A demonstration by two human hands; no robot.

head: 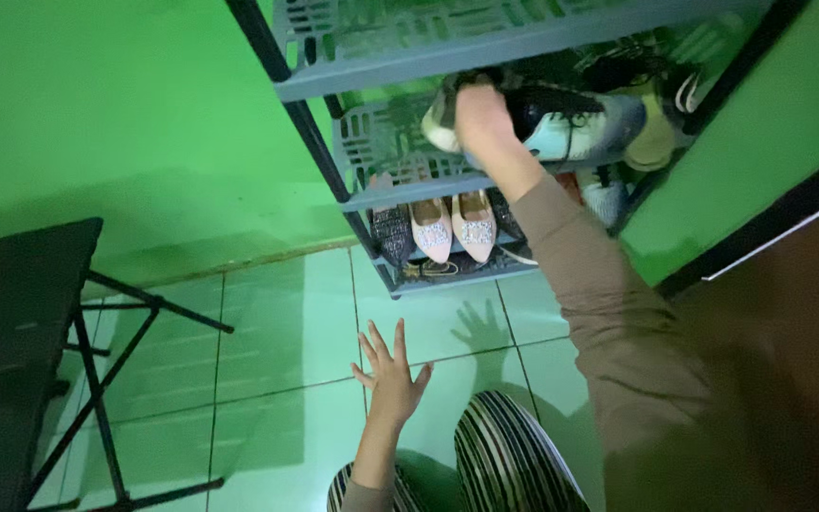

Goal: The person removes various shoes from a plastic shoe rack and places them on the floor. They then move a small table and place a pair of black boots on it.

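Pale sneaker (575, 128) under right hand (482, 118), left hand (392, 374) well below.

- Light: dim overall, strong green cast over wall (97, 114) and floor tiles (277, 322).
- Source: from behind and above the viewer; brightest patch on tiles near bottom centre.
- Shadows: spread-finger shadow on tile beyond left hand (391, 374); dark folding table (11, 313) nearly black, detail lost.
- Right edge: sleeve and door area murky.
- Sharpness: soft, grainy; right hand (483, 118) slightly blurred.
- Distortion: shoe rack (409, 66) posts slant, wide-angle.
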